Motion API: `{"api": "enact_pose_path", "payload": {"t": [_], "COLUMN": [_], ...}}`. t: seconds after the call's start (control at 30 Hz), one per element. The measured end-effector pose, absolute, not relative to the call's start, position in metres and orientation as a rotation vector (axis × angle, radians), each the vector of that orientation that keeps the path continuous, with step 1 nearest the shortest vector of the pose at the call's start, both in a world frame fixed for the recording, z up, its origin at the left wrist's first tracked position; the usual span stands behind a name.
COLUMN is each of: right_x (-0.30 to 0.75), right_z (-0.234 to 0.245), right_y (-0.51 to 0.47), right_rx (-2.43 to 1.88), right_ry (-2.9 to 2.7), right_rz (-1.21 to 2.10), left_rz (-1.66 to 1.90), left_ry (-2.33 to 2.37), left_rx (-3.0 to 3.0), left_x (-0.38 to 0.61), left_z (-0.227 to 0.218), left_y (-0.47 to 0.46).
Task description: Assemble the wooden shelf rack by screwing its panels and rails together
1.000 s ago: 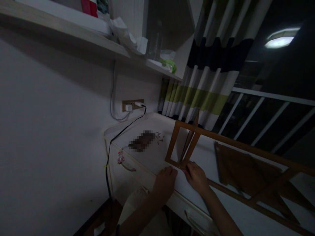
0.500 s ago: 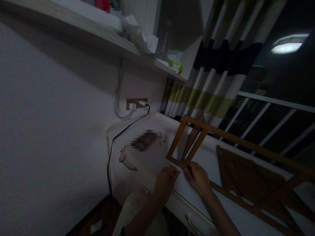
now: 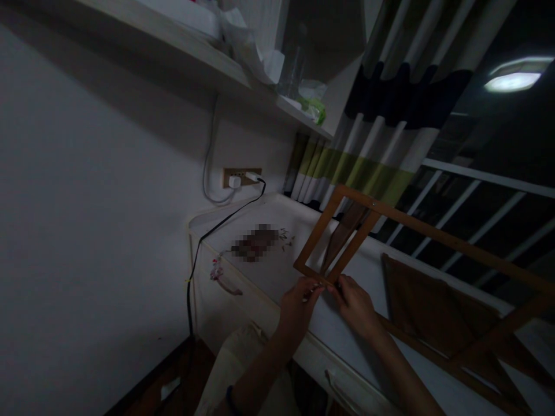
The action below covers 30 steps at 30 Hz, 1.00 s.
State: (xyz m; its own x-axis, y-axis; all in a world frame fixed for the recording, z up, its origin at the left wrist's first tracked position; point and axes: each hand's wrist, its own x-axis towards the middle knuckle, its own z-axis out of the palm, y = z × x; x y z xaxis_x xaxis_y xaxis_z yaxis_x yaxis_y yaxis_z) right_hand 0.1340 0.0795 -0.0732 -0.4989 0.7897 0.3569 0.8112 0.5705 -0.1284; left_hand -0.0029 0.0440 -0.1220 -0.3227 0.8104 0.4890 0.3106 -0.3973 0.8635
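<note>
A brown wooden frame (image 3: 433,234) with crossbars stands on the white desk, its left end tilted up toward me. My right hand (image 3: 354,303) is closed on the frame's lower edge, by the foot of a crossbar. Just left of it, my left hand (image 3: 298,305) has thumb and forefinger pinched together against the same edge; what they hold, if anything, is too small to make out. A thin brown panel (image 3: 340,237) leans behind the frame's left end. Further right, another flat brown panel (image 3: 433,306) lies on the desk behind the frame.
Several small screw-like pieces (image 3: 285,240) lie on the desk (image 3: 269,283) beside a blurred-out item (image 3: 255,242). A black cable (image 3: 229,216) runs from the wall socket (image 3: 241,177) over the desk's left edge. Above hangs a shelf (image 3: 195,63); a striped curtain (image 3: 368,156) is behind.
My left hand has moved up and right to the frame's lower edge, fingertips now touching it. The frame's upper left corner has shifted slightly up and right. The right hand stays at the edge.
</note>
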Motion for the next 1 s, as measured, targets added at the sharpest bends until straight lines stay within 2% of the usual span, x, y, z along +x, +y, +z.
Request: {"api": "enact_pose_path", "payload": {"t": [0.23, 0.53, 1.0], "right_x": [0.133, 0.133, 0.135], "right_z": [-0.074, -0.075, -0.081], "right_y": [0.077, 0.077, 0.08], "right_rx": [-1.305, -1.284, -1.274], "right_ry": [-2.419, -2.396, -2.364], "right_rz": [-0.036, 0.008, -0.002], "left_rz": [1.712, 1.714, 1.626], "left_ry": [1.552, 1.517, 1.147], "left_rx": [1.777, 1.731, 1.001], "left_x": [-0.004, -0.004, -0.003], "left_z": [-0.125, -0.122, -0.115], "left_y": [0.044, 0.047, 0.049]}}
